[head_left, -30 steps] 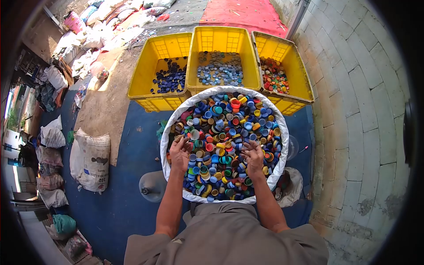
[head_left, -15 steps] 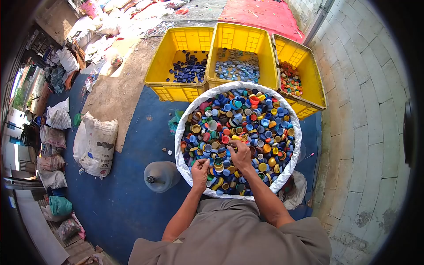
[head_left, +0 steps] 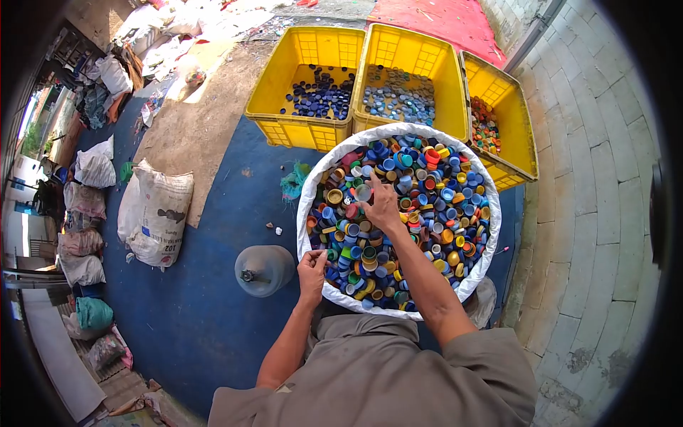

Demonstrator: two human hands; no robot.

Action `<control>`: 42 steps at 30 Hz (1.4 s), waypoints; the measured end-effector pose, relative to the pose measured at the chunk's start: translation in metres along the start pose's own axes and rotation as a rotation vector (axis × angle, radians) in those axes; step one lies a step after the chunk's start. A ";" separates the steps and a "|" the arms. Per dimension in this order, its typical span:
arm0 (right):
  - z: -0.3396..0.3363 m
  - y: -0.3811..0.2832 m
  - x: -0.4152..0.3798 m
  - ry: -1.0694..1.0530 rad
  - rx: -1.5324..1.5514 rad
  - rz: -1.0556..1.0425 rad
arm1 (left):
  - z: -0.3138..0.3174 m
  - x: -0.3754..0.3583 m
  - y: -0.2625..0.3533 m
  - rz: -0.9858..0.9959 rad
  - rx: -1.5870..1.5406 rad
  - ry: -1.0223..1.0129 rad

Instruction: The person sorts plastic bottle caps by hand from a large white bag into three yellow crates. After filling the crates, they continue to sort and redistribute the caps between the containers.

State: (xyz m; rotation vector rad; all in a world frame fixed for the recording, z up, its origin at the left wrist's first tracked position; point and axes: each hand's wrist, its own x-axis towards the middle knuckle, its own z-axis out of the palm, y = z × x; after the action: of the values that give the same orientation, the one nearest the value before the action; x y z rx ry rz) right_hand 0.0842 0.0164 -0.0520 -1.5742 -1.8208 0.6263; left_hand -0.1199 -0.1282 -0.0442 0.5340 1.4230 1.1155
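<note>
A round, white-rimmed sack (head_left: 491,228) stands before me, full of mixed plastic bottle caps (head_left: 416,228) in blue, yellow, red, green and other colours. Over the left part of the heap, my right hand (head_left: 384,208) reaches with thumb and forefinger apart, beside a pale grey cap (head_left: 363,192). No cap can be seen in its grasp. My left hand (head_left: 311,274) is at the sack's near-left rim with its fingers pinched together. Whatever may be between those fingertips is too small to make out.
Three yellow crates stand behind the sack: dark blue caps in the left crate (head_left: 284,132), light blue in the middle crate (head_left: 455,78), orange and red in the right crate (head_left: 523,121). Left are a clear plastic jug (head_left: 265,270) and stuffed sack (head_left: 156,213). A block wall (head_left: 590,213) borders the right.
My right hand has moved left and farther across the heap, and its fingers have spread. My left hand has shifted slightly left, still pinched. The camera view has shifted a little.
</note>
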 end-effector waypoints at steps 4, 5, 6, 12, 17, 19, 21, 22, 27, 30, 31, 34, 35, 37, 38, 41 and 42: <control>0.002 0.004 0.000 0.073 -0.037 -0.032 | -0.002 0.003 -0.002 0.059 0.101 -0.028; 0.002 0.006 -0.001 0.109 -0.032 -0.055 | -0.001 0.004 -0.003 0.088 0.133 -0.034; -0.001 0.004 -0.002 0.146 -0.028 -0.077 | 0.002 0.004 -0.002 0.122 0.179 -0.038; -0.043 -0.005 -0.037 0.100 0.836 0.401 | 0.020 0.005 -0.006 0.368 0.507 -0.126; -0.072 0.007 -0.089 0.140 1.975 0.495 | 0.040 0.002 -0.005 0.736 0.859 -0.275; -0.083 0.008 -0.109 0.198 2.040 0.530 | 0.049 -0.001 -0.005 0.786 0.925 -0.269; -0.090 0.009 -0.128 0.216 2.089 0.533 | 0.056 -0.004 -0.006 0.826 0.971 -0.247; -0.093 0.010 -0.135 0.214 2.113 0.542 | 0.060 -0.004 -0.006 0.837 0.991 -0.237; -0.104 0.013 -0.173 0.152 2.130 0.564 | 0.074 0.001 -0.013 0.853 1.090 -0.190; -0.103 0.015 -0.184 0.119 2.094 0.608 | 0.077 0.008 -0.019 0.821 1.095 -0.168; -0.102 0.016 -0.186 0.108 2.084 0.620 | 0.077 0.010 -0.021 0.797 1.083 -0.164; -0.096 0.020 -0.187 0.061 2.054 0.641 | 0.082 0.010 -0.014 0.631 0.915 -0.177; -0.097 0.019 -0.188 0.061 2.003 0.673 | 0.083 0.010 -0.011 0.516 0.742 -0.199; -0.096 0.017 -0.184 0.025 1.737 0.779 | 0.082 0.014 -0.005 0.306 0.364 -0.257; -0.095 0.016 -0.181 0.003 1.603 0.824 | 0.077 0.017 0.000 0.228 0.182 -0.287; -0.089 0.002 -0.160 -0.057 1.193 0.813 | 0.072 0.008 0.034 0.015 -0.323 -0.381; -0.085 -0.003 -0.153 -0.075 1.030 0.781 | 0.068 0.008 0.041 0.009 -0.377 -0.394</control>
State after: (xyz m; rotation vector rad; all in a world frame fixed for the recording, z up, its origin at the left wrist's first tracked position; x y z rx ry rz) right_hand 0.1560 -0.1398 -0.0165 -1.4148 -0.5775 1.6461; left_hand -0.0693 -0.0820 -0.0025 0.4570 0.8464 1.1754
